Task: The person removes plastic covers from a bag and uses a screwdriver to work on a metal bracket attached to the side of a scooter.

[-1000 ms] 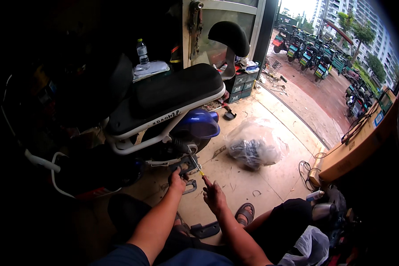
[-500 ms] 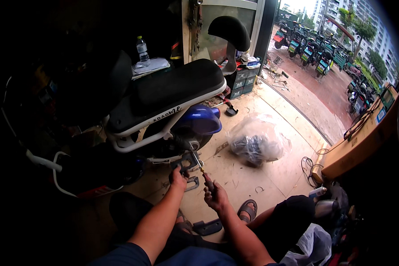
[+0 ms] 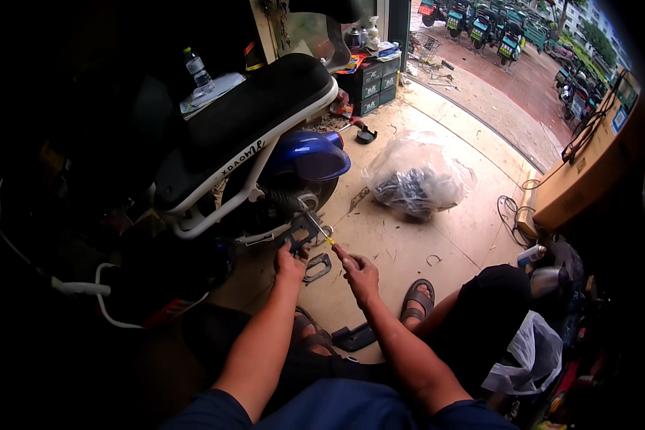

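Note:
My left hand (image 3: 291, 259) grips a black open-framed bracket (image 3: 299, 231) just in front of the rear wheel of a scooter (image 3: 236, 118) with a black seat and blue mudguard. A screwdriver (image 3: 339, 252) with a yellow band and dark red handle is held in my right hand (image 3: 360, 276); its metal shaft reaches up-left to the bracket's right side, though the tip is too small to make out. A second black oblong frame (image 3: 317, 268) lies on the tiled floor below the bracket, and a longer dark piece (image 3: 353, 338) lies between my sandalled feet.
A plastic-wrapped bundle (image 3: 416, 188) sits ahead-right. Stacked boxes (image 3: 371, 86) and a water bottle (image 3: 199, 72) stand behind the scooter. At right are a leaning orange-brown board (image 3: 580, 172), loose cables, a spray can (image 3: 532, 256) and a white bag (image 3: 523, 351). Parked scooters (image 3: 484, 30) stand outside the doorway.
My view has shifted, so the scooter, bundle and doorway sit higher in the picture. My hands keep their grip on the bracket and screwdriver at the same spot by the wheel.

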